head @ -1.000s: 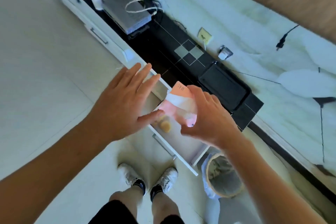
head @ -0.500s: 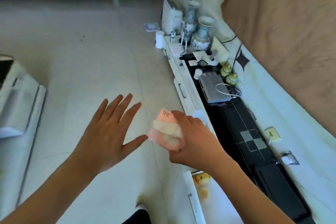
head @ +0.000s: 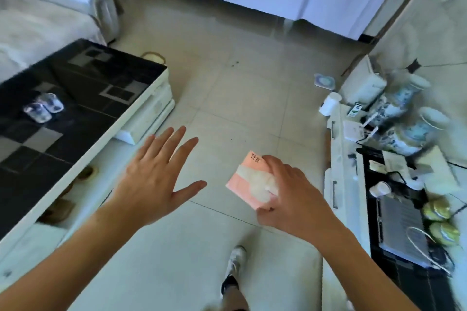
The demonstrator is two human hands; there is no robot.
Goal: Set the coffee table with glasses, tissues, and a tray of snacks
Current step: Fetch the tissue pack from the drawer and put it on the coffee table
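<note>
My right hand grips a pink pack of tissues, white tissue showing at its top, held above the tiled floor. Beside it my left hand is spread flat with fingers apart and holds nothing. The coffee table, black glass top with a white frame, stands at the left. Two clear glasses sit side by side on its top.
A low white TV cabinet runs along the right, crowded with blue-and-white vases, a grey box with cables and small jars. A sofa lies behind the coffee table. White curtains hang at the far side. Open tiled floor lies between.
The view has swung left, away from the TV cabinet and its open drawer, toward the coffee table. My right hand has carried the tissue pack along; my left hand stays spread and free.
</note>
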